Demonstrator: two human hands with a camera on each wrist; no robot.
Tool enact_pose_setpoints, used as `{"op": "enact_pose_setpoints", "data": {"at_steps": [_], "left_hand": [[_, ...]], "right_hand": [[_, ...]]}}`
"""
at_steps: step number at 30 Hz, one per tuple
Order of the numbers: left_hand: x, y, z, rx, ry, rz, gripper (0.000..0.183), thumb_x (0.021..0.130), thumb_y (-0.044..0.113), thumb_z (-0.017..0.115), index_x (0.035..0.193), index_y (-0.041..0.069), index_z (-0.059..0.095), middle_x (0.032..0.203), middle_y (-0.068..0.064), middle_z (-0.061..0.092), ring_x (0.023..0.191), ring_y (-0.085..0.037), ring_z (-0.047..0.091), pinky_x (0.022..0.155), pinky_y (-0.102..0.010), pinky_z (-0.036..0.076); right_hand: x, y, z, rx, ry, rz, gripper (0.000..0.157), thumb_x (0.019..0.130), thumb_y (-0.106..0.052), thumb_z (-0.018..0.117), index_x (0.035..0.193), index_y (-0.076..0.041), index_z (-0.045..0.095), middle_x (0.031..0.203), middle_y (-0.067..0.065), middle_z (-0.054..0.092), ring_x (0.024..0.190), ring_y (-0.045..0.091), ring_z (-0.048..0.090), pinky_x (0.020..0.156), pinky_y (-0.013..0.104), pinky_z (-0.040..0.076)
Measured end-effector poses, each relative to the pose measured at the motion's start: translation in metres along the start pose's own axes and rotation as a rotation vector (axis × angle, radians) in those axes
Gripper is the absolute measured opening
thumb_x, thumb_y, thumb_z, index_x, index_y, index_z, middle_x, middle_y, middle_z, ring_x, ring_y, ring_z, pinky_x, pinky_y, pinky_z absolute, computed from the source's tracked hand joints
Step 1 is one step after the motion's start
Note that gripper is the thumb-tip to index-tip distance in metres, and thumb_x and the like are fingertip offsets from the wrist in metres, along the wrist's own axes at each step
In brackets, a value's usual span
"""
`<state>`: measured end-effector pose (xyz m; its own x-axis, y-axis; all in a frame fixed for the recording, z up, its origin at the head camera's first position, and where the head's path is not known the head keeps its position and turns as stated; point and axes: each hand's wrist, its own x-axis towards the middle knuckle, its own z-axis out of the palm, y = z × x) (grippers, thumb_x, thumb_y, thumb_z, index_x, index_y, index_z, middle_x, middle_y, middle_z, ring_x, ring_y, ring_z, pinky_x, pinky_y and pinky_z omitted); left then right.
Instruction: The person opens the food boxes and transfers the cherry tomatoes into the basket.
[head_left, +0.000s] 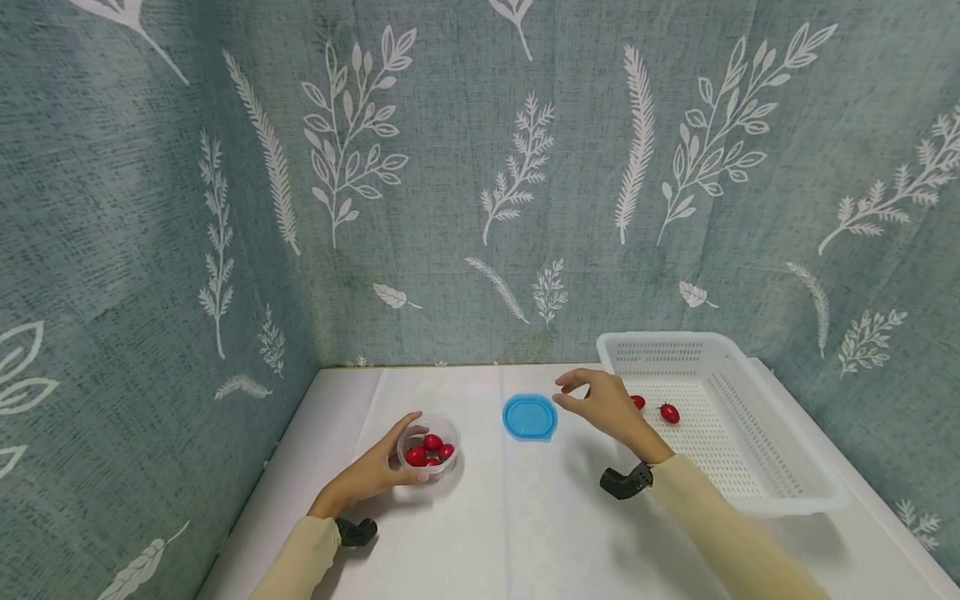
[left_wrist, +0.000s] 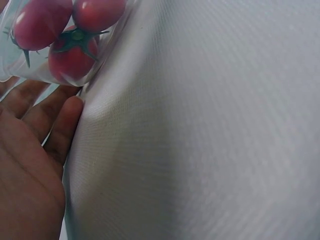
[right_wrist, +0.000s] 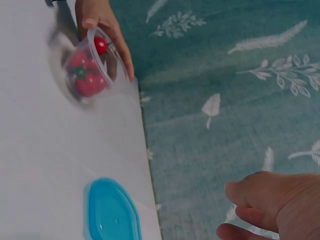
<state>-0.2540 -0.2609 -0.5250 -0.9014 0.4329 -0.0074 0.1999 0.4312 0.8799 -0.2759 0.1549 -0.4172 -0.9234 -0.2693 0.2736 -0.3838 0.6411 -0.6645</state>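
My left hand (head_left: 382, 462) grips a small clear plastic tub (head_left: 448, 427) from its left side, thumb near and fingers on the far side. Inside lie several cherry tomatoes (left_wrist: 74, 55) with green stems, red through the clear wall in the left wrist view. Over the table, between the blue lid (head_left: 530, 417) and a white basket, hovers my right hand (head_left: 607, 406). Its fingers are bent loosely, thumb and forefinger apart, with nothing between them. The lid lies flat on the table, just left of the right fingertips.
The white perforated basket (head_left: 787, 433) stands at the right of the white-covered table (head_left: 480, 533). On its floor is a cherry tomato (head_left: 670, 413), and another tomato (head_left: 637, 402) is partly hidden by my right hand. Leaf-patterned cloth (head_left: 450, 167) hangs along the back and sides.
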Motion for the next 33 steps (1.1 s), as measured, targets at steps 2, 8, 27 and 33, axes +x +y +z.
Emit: {"op": "enact_pose_setpoints", "data": {"at_steps": [2,8,27,33], "left_hand": [[0.0,0.0,0.0,0.005,0.003,0.004,0.105,0.088,0.03,0.085,0.166,0.02,0.015,0.16,-0.007,0.04,0.141,-0.027,0.042,0.105,-0.045,0.04],[0.001,0.001,0.0,0.008,0.013,-0.01,0.106,0.086,0.032,0.086,0.166,0.021,0.016,0.159,-0.005,0.041,0.133,-0.022,0.044,0.099,-0.034,0.042],[-0.001,0.001,0.001,0.002,0.013,-0.009,0.104,0.087,0.029,0.086,0.165,0.022,0.017,0.159,-0.007,0.041,0.133,-0.026,0.042,0.099,-0.042,0.039],[-0.001,0.0,0.0,-0.021,0.007,-0.013,0.104,0.088,0.029,0.085,0.165,0.022,0.016,0.159,-0.008,0.04,0.139,-0.027,0.042,0.106,-0.047,0.038]], "right_hand": [[0.001,-0.004,0.005,0.007,-0.012,-0.005,0.025,0.093,-0.024,0.078,0.113,-0.009,0.077,0.103,0.005,0.075,0.075,0.017,0.059,0.065,0.033,0.049],[0.005,-0.014,0.024,0.003,-0.053,-0.026,0.024,0.093,-0.023,0.078,0.114,-0.011,0.076,0.104,0.005,0.075,0.07,0.014,0.057,0.064,0.033,0.048],[0.006,-0.046,0.089,0.045,-0.146,-0.156,0.021,0.092,-0.024,0.079,0.11,-0.014,0.077,0.1,0.005,0.076,0.089,0.021,0.069,0.072,0.031,0.053],[0.003,-0.055,0.107,0.036,-0.173,-0.165,0.025,0.092,-0.026,0.079,0.111,-0.011,0.076,0.101,0.006,0.076,0.069,0.01,0.059,0.06,0.027,0.048]]}}
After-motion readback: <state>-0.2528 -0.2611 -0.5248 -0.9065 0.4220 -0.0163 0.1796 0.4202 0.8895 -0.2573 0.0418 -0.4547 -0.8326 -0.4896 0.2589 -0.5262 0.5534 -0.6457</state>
